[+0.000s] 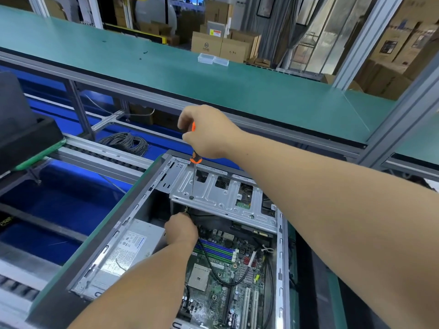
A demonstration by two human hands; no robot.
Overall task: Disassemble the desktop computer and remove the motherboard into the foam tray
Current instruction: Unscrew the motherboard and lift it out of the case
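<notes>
Motherboard (228, 276) still seated in open case (133, 210), 6 o'clock. Right hand (206, 131) fingers wrapped on screwdriver (195, 160), tip on drive cage (213, 191) screw. Left hand (181, 230) under cage, fingers hidden. Foam tray (28, 138) at 9 o'clock.

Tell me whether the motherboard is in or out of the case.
In: the motherboard lies inside the open case, cables across it.
</notes>
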